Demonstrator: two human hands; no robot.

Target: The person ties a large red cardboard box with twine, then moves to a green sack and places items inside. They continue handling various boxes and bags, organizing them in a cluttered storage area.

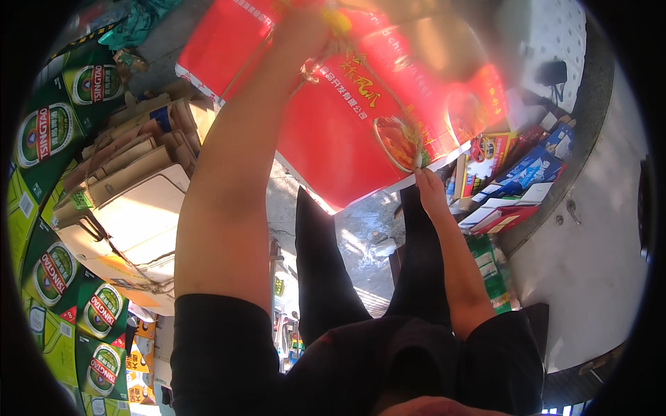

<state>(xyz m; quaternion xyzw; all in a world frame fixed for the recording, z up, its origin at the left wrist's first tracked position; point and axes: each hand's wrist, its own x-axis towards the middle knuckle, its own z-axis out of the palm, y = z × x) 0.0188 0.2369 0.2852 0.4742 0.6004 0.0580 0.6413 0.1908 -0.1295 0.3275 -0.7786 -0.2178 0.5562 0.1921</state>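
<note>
Red printed cardboard sheets (pixel 333 151), with food pictures and writing, are bundled in front of my legs. A twine (pixel 387 93) runs across them, with a knot near their middle. My right hand (pixel 431 190) is at the sheets' near edge, fingers closed on the twine where it meets the rim. My left forearm reaches up over the bundle; the left hand (pixel 307 26) lies at the top of the view, blurred by glare, so its fingers and what they hold cannot be made out.
At left, a tied stack of flattened brown cardboard (pixel 140 203) stands beside green beer cartons (pixel 47 135). Flattened colourful boxes (pixel 525 171) are piled at right, near a pale curved surface (pixel 598 218). A white perforated panel (pixel 551 47) is at upper right. Concrete ground (pixel 364 234) shows between my legs.
</note>
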